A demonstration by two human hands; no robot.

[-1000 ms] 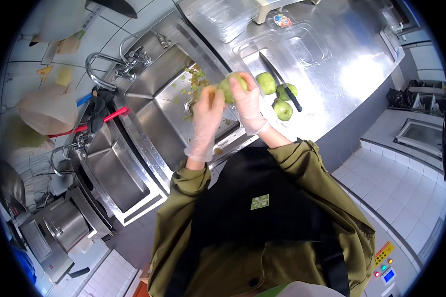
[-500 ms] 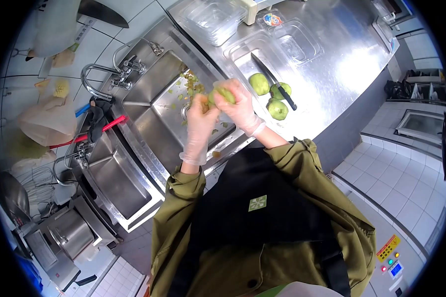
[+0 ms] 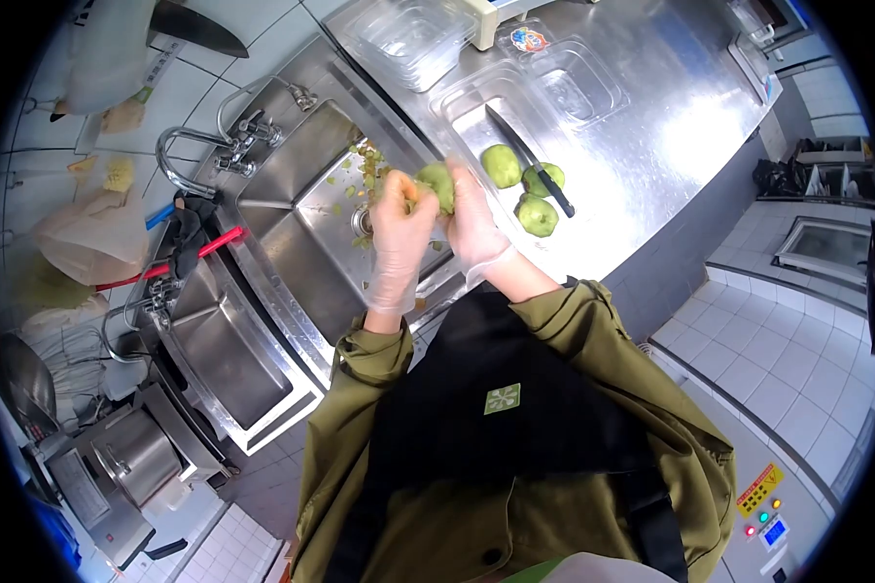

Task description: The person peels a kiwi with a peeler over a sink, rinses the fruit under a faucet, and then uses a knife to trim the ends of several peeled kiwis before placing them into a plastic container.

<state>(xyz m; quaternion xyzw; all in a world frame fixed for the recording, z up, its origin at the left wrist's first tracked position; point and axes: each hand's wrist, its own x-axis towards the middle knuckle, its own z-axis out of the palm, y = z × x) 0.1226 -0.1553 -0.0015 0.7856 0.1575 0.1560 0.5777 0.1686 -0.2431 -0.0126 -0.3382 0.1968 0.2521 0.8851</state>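
Note:
A round green fruit is held above the large sink. My gloved right hand wraps its far-right side, fingers closed round it. My gloved left hand is curled against the fruit's left side. Something green shows at its fingertips, but what they pinch is hidden. Bits of green and brown peel lie scattered in the sink below. On the counter to the right are more green fruits, with a black-handled knife lying across another one and the edge of a clear tray.
A steel sink basin with a curved faucet lies left of my hands. Stacked clear containers and a clear lid stand at the back of the steel counter. A smaller sink adjoins at lower left.
My left hand has turned and shifted slightly right, its fingers more curled. My right hand has tilted and lowered a little, showing more of the fruit. The view has shifted slightly.

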